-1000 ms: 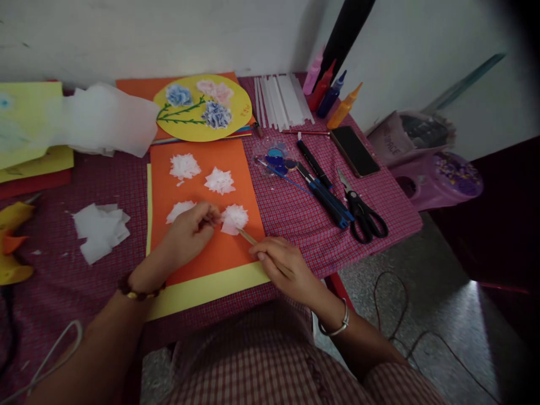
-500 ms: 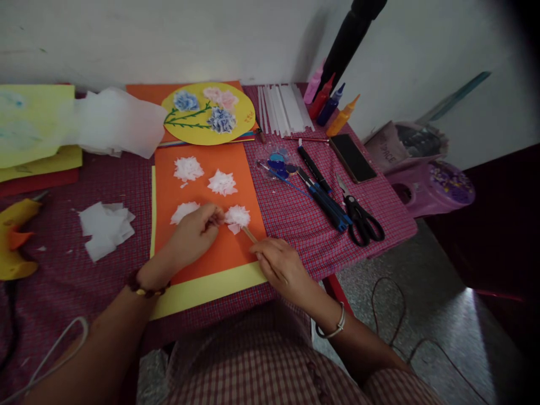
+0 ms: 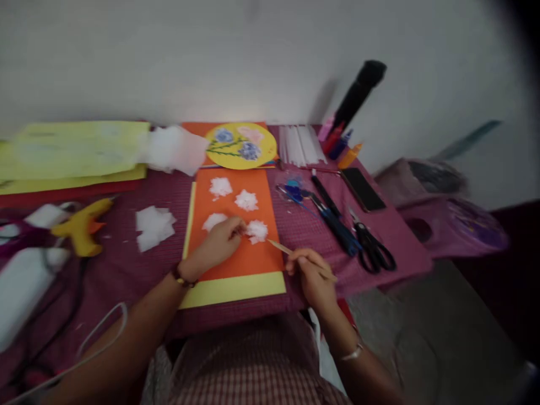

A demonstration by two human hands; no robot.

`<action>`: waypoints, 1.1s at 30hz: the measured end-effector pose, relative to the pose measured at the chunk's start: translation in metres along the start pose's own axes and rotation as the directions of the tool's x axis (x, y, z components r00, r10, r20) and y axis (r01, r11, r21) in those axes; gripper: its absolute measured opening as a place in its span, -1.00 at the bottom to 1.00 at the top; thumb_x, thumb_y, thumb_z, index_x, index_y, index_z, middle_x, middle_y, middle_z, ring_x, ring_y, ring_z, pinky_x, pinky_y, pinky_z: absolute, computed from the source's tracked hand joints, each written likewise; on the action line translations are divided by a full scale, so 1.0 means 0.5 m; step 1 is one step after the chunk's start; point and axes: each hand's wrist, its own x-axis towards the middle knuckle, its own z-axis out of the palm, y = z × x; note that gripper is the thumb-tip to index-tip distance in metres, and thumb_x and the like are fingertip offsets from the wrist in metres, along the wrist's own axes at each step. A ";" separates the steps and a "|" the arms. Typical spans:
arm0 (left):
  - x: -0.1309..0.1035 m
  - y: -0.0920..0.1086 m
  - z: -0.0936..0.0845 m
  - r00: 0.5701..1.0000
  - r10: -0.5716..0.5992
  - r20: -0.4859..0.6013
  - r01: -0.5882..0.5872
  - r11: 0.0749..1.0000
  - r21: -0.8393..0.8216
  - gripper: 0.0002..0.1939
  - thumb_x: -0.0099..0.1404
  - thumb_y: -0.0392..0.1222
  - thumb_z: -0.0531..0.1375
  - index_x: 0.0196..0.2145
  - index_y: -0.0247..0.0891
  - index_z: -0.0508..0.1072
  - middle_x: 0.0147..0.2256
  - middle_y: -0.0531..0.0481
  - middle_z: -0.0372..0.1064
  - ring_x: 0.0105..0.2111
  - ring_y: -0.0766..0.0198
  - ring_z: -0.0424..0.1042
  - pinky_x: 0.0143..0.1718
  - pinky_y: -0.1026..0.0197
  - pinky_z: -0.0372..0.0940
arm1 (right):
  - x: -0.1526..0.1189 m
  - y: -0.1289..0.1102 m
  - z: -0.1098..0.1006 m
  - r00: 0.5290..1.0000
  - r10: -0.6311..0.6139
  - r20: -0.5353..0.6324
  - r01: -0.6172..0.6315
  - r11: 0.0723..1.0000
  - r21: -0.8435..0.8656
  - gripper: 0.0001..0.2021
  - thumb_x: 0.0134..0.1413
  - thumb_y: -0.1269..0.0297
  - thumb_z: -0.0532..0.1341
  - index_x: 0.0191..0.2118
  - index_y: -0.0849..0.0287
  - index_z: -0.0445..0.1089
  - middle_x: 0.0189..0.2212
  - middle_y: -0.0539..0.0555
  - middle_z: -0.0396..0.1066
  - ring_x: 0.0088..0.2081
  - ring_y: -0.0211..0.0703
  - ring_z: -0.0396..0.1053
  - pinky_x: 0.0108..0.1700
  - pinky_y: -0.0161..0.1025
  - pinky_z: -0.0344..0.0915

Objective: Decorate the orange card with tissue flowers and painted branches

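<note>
My right hand (image 3: 315,275) grips a thin wooden stick (image 3: 279,246), its tip pointing at the lower right white tissue-paper flower (image 3: 257,230). My left hand (image 3: 221,241) is at that flower's left side, fingertips pinched together; what they hold, if anything, is too small to tell. Several such flowers lie on an orange sheet (image 3: 236,264), which rests over a yellow sheet (image 3: 232,291). Part of the lower left flower (image 3: 213,221) is hidden by my left hand. Left of the sheets lies a stack of cut white tissue pieces (image 3: 154,227).
A yellow glue gun (image 3: 84,226) with a cord lies at left. Behind is a yellow oval card (image 3: 228,160) with flowers, beside glue sticks (image 3: 301,145). At right are a cutter (image 3: 337,228), black scissors (image 3: 373,247), a phone (image 3: 363,189) and paint bottles (image 3: 350,156).
The stick has drawn back right, off the flower, with my right hand. My left hand stays by the flower, still pinched. The camera view has shifted, showing more of the left side.
</note>
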 end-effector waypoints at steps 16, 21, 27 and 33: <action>-0.260 -0.126 -0.187 0.956 -0.151 -0.252 0.276 0.755 0.595 -0.81 0.42 -0.25 0.07 -0.13 -0.30 0.45 -0.13 -0.22 0.48 -0.09 -0.03 0.40 0.01 -0.08 0.30 | -0.003 0.001 -0.003 0.979 0.074 -0.190 -0.107 0.979 -0.172 -0.88 0.04 0.21 0.27 -0.42 0.10 0.52 -0.56 0.03 0.43 -0.50 -0.14 0.36 -0.42 -0.23 0.31; -0.244 -0.177 -0.202 0.928 -0.228 -0.295 0.358 0.765 0.535 -0.79 0.39 -0.21 0.06 -0.23 -0.26 0.48 -0.21 -0.18 0.51 -0.16 0.02 0.46 -0.02 -0.03 0.33 | -0.007 0.001 0.001 0.975 0.081 -0.205 -0.118 0.977 -0.176 -0.90 0.01 0.24 0.26 -0.41 0.10 0.52 -0.54 0.03 0.45 -0.48 -0.15 0.38 -0.40 -0.24 0.30; -0.248 -0.157 -0.228 0.840 -0.348 -0.416 0.426 0.898 0.110 -0.75 0.35 -0.09 0.09 -0.35 -0.21 0.52 -0.36 -0.04 0.54 -0.33 0.15 0.47 -0.25 0.11 0.35 | -0.009 -0.004 0.005 0.971 0.075 -0.227 -0.120 0.974 -0.191 -0.90 0.01 0.25 0.26 -0.42 0.09 0.52 -0.55 0.03 0.44 -0.49 -0.12 0.38 -0.41 -0.21 0.30; -0.249 -0.117 -0.239 0.761 -0.476 -0.441 0.433 0.879 -0.201 -0.76 0.28 0.01 0.18 -0.36 -0.16 0.56 -0.42 0.05 0.54 -0.41 0.21 0.43 -0.39 0.19 0.30 | -0.007 0.002 -0.002 0.981 0.083 -0.173 -0.106 0.986 -0.131 -0.90 0.04 0.25 0.26 -0.39 0.12 0.52 -0.55 0.03 0.45 -0.48 -0.15 0.39 -0.41 -0.24 0.32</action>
